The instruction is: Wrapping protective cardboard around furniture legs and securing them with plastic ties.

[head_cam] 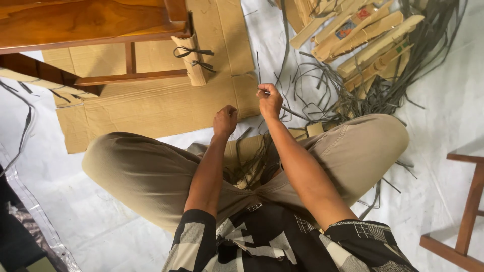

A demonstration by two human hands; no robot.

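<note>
Seated cross-legged on a white sheet [75,201]; khaki trousers [151,171], checked shirt at the bottom edge of the view.

Our left hand [225,121] is closed in a fist, knuckles up, hovering above the lap. What it grips we cannot tell; it hangs just above the dark strips.

Our right hand [269,100] sits just right of the left and slightly farther out, fingers pinched shut on a thin dark rubber strip [259,75] that runs up and away from the fingertips.

Below both hands, in the lap between the knees, lies a bundle of dark strips [254,161] over a piece of cardboard.

Beyond the left hand: a flattened cardboard sheet [151,106] on the floor, and on it a wooden furniture leg wrapped in cardboard [191,60] and tied with dark strips. The brown wooden frame [85,22] spans the top left.

Beyond the right hand, up and to the right: a loose tangle of dark strips [353,95], then a heap of folded cardboard pieces [368,35].

Far right, well apart: part of another wooden frame [469,211].
</note>
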